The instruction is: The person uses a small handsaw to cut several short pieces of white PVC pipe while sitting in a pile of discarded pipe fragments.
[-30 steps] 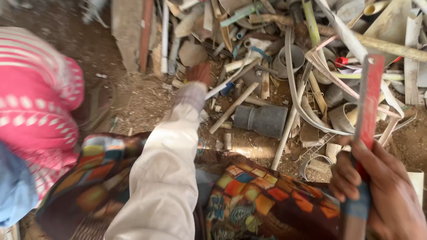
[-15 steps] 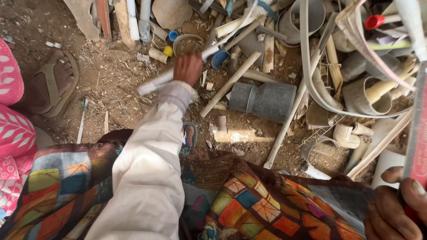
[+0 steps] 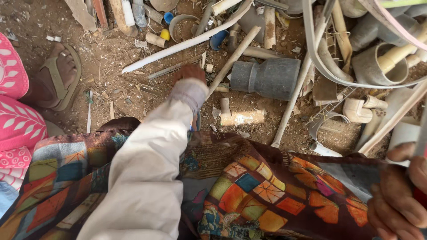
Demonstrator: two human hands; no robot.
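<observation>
My left hand reached out far ahead of me, at the end of my white sleeve, down on the dirt ground. It lay blurred and mostly hidden behind the cuff, so I could not tell whether its fingers were spread or closed, or whether they held anything. Just beyond it, to the far left, lay a long white pipe strip, running at a slant from near left to far right. A thin grey rod lay just beside the hand on its left, between the hand and that strip. To the right of the hand a tan stick slanted away, and further right sat a dark grey pipe coupling on its side. Nearer to me than the coupling lay a short cream pipe piece.

My right hand was close to me at the near right corner, well apart from the left hand, its fingers curled around a red tool handle that the frame cut off. My patchwork cloth spread between the 2 hands. At the far left stood a foot in a sandal beside pink fabric.
</observation>
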